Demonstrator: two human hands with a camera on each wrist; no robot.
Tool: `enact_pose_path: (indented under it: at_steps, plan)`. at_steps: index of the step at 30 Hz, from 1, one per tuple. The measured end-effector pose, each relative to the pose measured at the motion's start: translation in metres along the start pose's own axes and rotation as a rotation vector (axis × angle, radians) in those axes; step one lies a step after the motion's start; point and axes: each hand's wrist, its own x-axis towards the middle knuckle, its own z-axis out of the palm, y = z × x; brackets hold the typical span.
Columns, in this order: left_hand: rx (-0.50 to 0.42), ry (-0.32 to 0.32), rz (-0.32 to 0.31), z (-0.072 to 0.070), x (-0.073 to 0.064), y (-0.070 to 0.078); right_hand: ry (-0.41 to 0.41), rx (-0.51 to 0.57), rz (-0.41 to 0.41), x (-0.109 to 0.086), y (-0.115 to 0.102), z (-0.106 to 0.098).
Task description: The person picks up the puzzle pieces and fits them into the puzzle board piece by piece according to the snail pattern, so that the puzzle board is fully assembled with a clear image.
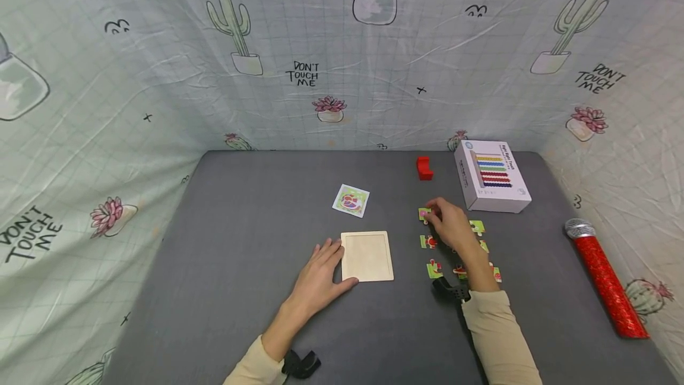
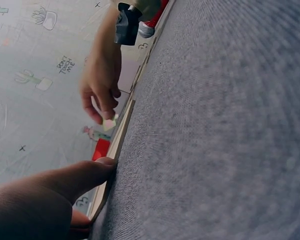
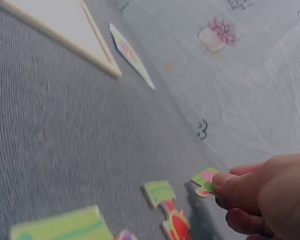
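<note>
Between thumb and fingers, my right hand [image 1: 450, 224] pinches a green puzzle piece [image 3: 205, 179] with a pink patch; in the right wrist view a shadow lies below it. Nearest to it is a green and red puzzle piece [image 1: 427, 242], with another puzzle piece [image 1: 434, 269] closer to me. More puzzle pieces lie around and partly under the right forearm. My left hand [image 1: 319, 278] rests at the left edge of a square wooden frame tray [image 1: 367, 257], fingers extended, thumb at its lower edge. No piece lies inside the tray.
A square picture card [image 1: 351, 201] lies behind the tray. Farther back are a red block [image 1: 424, 168] and a white box [image 1: 493, 176]. A red glittery microphone [image 1: 606, 281] lies along the right side of the grey table [image 1: 240, 242]. Printed cloth hangs around it.
</note>
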Motion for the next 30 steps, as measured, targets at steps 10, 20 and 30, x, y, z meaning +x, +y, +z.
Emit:
enact_pose_path:
  at_steps: [10, 20, 30]
  plan:
    - [0.006, -0.022, -0.005, 0.001, 0.0, -0.001, 0.003, 0.077, -0.031, -0.003, -0.031, 0.007]
    - [-0.035, -0.012, -0.005, 0.002, -0.001, 0.0, -0.032, 0.103, -0.094, -0.006, -0.061, 0.027]
    - [-0.039, -0.007, 0.006, 0.0, 0.001, -0.002, -0.04, 0.136, -0.143, -0.01, -0.09, 0.053]
